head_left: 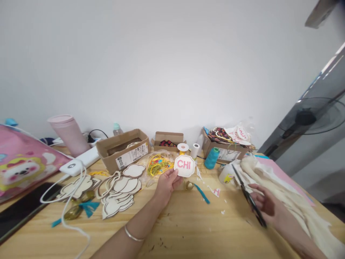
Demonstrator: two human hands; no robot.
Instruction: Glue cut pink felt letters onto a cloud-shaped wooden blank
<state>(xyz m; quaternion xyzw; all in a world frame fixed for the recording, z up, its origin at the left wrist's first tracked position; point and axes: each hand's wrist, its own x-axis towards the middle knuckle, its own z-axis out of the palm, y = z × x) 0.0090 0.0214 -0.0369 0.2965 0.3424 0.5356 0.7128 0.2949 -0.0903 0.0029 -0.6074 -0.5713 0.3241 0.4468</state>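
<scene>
The left hand (169, 181) is grasping a white badge (185, 166) with pink letters CHI, pinched at its lower left edge. The right hand (265, 205) is closed around black scissors (249, 198), which look blurred. Between both hands, a teal ribbon (201, 193) and a pink letter H cutout (216, 192) lie on the table (199, 226). Cream fabric (292, 201) lies just right of the right hand.
</scene>
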